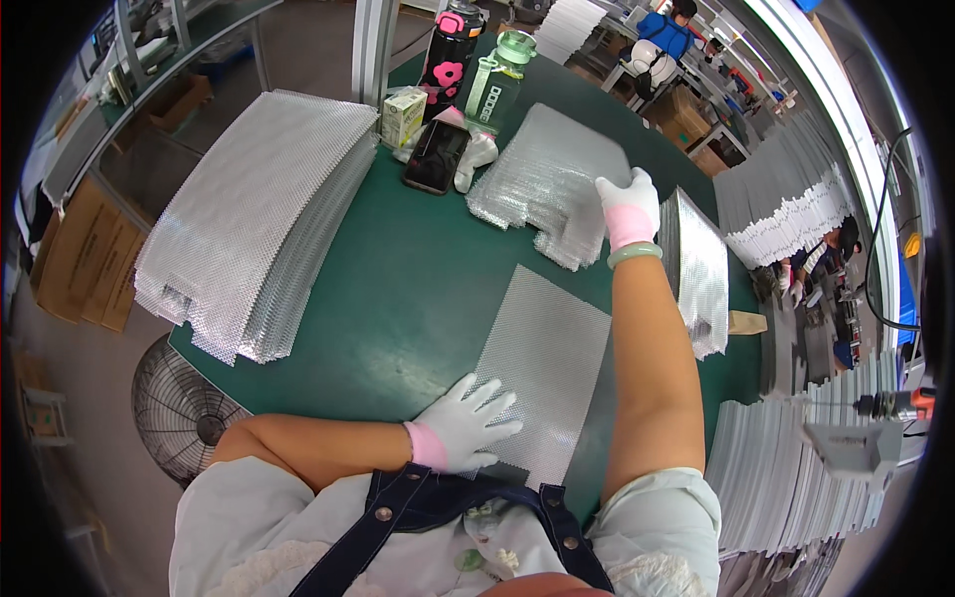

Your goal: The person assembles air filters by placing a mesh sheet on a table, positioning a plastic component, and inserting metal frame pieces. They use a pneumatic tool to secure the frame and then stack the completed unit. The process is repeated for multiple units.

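Observation:
My left hand (465,426), in a white glove with a pink cuff, lies with fingers spread on the lower left part of a single silvery mesh sheet (547,358). That sheet rests on the green table (388,348) in front of me. Farther off, my right hand (630,207), gloved the same way, reaches to the right edge of a pile of clear-grey honeycomb-like sheets (557,169). Its thumb and fingers stand apart at that edge. Whether the fingertips touch the top sheet is hard to see. A green bangle (635,253) circles my right wrist.
A tall stack of mesh sheets (269,189) fills the table's left. Another stack (699,269) stands right of my right arm. At the back are a phone (436,157), small box (403,116), black bottle (450,60) and green bottle (497,90). A fan (184,408) stands left below.

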A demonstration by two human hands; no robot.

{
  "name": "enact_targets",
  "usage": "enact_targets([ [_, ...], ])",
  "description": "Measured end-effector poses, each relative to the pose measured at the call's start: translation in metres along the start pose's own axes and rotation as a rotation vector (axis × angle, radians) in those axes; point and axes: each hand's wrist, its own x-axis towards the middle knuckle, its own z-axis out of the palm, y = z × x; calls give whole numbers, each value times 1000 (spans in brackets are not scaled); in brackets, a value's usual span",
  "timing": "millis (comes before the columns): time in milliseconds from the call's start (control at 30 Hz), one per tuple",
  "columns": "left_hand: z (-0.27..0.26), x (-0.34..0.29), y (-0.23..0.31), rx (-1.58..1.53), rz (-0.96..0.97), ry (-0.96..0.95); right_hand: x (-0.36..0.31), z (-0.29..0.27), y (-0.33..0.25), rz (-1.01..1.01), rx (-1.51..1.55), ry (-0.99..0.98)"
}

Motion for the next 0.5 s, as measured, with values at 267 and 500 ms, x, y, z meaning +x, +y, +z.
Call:
enact_targets([
  [267,4,-2,-1,-28,-2,27,7,14,21,-180,656,282],
  [500,5,-2,-2,-31,-6,31,30,17,38,370,1449,-54],
])
